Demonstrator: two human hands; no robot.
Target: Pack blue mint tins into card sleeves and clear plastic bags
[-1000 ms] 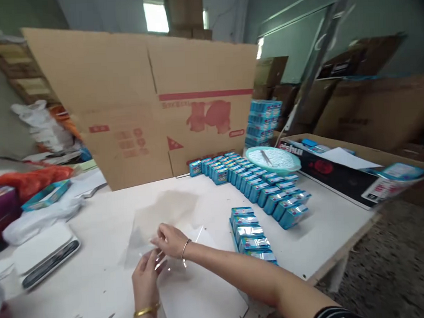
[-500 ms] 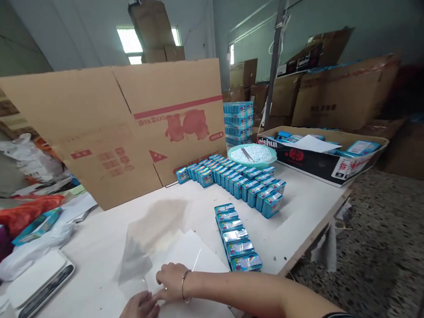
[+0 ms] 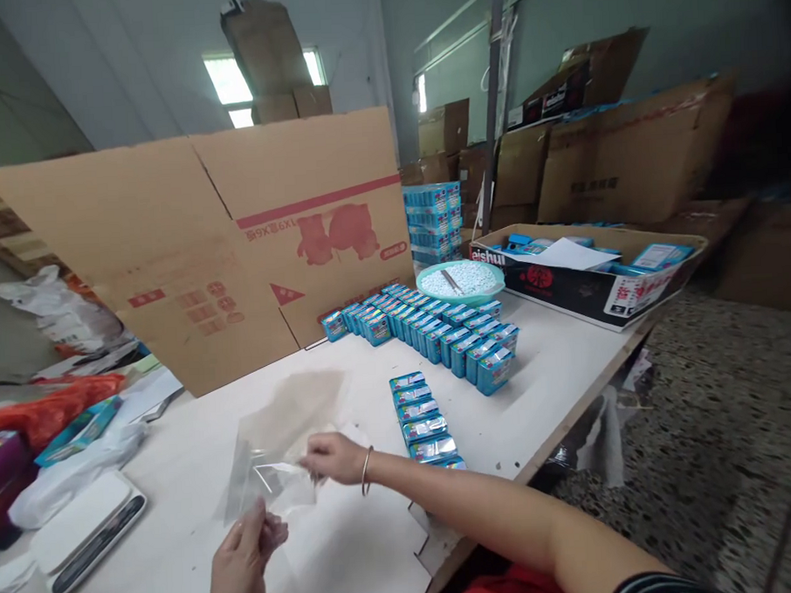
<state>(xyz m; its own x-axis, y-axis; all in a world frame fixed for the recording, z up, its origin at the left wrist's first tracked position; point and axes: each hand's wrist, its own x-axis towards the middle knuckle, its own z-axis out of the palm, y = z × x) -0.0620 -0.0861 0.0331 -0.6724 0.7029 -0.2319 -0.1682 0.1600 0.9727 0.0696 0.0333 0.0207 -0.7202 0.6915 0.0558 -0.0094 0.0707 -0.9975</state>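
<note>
Near the front of the white table, a clear plastic sheet is stretched between both hands. My left hand pinches its near left part, fingers closed. At its right edge, my right hand, with a bracelet on the wrist, has its fingers closed on the plastic. White paper lies beneath and beside the hands. A short row of small blue packs stands right of the hands, partly hidden by the right forearm. Farther back are several more rows of blue packs.
A large cardboard box stands behind. A white scale and plastic bags are at the left. A green bowl of white pieces and an open carton lie at the right back. The table edge runs along the right.
My right hand has moved up and right, and the plastic between the hands is now raised. My left hand has closed on the plastic. The camera view has shifted slightly.
</note>
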